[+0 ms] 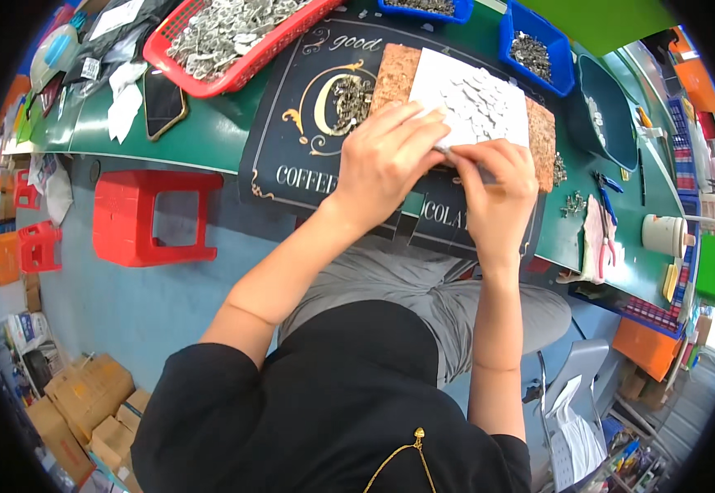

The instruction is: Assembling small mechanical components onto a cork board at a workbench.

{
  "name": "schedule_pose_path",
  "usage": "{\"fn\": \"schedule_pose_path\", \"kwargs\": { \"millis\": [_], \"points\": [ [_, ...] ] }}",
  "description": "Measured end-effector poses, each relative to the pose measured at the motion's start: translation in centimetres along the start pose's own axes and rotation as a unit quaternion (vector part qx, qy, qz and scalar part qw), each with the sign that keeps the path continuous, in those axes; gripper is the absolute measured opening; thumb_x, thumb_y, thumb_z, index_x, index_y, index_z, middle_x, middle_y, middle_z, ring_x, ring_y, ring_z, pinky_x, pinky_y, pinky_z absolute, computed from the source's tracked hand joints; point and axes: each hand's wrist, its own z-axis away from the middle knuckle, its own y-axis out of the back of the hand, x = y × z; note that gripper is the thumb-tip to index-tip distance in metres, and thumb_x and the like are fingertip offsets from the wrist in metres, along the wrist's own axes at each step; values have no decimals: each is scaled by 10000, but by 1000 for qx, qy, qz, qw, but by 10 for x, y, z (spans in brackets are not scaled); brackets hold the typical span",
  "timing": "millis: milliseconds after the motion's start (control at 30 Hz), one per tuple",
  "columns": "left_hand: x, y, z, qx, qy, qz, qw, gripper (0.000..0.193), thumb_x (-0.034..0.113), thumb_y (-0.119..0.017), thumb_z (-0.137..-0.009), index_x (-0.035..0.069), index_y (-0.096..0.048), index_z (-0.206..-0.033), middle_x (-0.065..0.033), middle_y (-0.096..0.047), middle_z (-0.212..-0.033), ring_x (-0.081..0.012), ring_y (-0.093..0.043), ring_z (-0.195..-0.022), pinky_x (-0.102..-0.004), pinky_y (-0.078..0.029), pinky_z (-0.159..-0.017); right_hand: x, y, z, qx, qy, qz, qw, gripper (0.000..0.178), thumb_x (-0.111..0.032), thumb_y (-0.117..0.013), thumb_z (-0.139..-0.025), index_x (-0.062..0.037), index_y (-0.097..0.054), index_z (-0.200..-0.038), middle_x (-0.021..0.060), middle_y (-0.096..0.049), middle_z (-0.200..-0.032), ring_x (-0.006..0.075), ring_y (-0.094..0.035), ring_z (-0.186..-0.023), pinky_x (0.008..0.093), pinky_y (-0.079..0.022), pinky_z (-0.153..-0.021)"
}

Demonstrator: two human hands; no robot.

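Observation:
Both my hands meet at the near edge of a white sheet (427, 78) lying on a cork board (396, 72). Many small pale flat pieces (479, 103) are spread over the sheet. My left hand (390, 156) has its fingers bent and pressed together at the sheet's near left. My right hand (497, 177) pinches with thumb and forefinger close beside it. Something small and greyish shows between the fingertips, too small to name. Under the board lies a black printed mat (279, 156), with a heap of small metal parts (349, 103) left of my left hand.
A red basket (234, 70) of metal pieces stands far left beside a phone (164, 103). Blue trays (567, 62) and a dark green bin (612, 107) sit at the back right. Pliers (604, 201) lie on the green table (218, 135). A red stool (127, 218) stands at left.

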Motion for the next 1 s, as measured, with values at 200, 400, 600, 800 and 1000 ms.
{"fn": "schedule_pose_path", "kwargs": {
  "millis": [200,400,600,800,1000],
  "points": [
    [3,16,4,-8,41,64,997,344,126,-795,-680,49,-686,-997,-81,-662,-1136,-294,-575,-1117,-405,-449,-951,7,-6,8,2,47,8,999,83,-42,-702,-764,-40,-676,-843,85,-629,-819,270,-554,-837,356,-440,-752],
    [-28,68,34,-41,210,-123,969,196,180,-757,-765,77,-702,-922,-31,-652,-947,-242,-521,-958,-353,-406,-859,-7,2,52,22,8,-91,996,172,-33,-727,-743,-36,-650,-896,93,-641,-943,272,-549,-968,369,-422,-872],
    [-35,61,29,-63,195,-157,966,160,198,-754,-755,90,-711,-865,-13,-638,-930,-243,-519,-925,-376,-393,-859,0,-21,67,43,-26,-131,990,189,7,-717,-698,-36,-653,-870,79,-660,-904,261,-568,-912,361,-451,-826],
    [-27,70,26,-14,232,-24,972,63,51,-721,-792,40,-711,-853,-53,-687,-902,-214,-608,-843,-319,-476,-769,-2,-23,65,44,-37,-76,995,232,28,-691,-674,-56,-687,-891,58,-651,-896,259,-558,-909,363,-454,-811],
    [16,57,23,-6,348,407,844,163,39,-675,-879,-44,-637,-1013,-148,-687,-977,-147,-655,-829,-238,-521,-748,-8,-12,61,39,-67,-189,979,189,26,-712,-727,-47,-713,-901,68,-650,-922,239,-585,-882,336,-459,-794]
  ]
}}
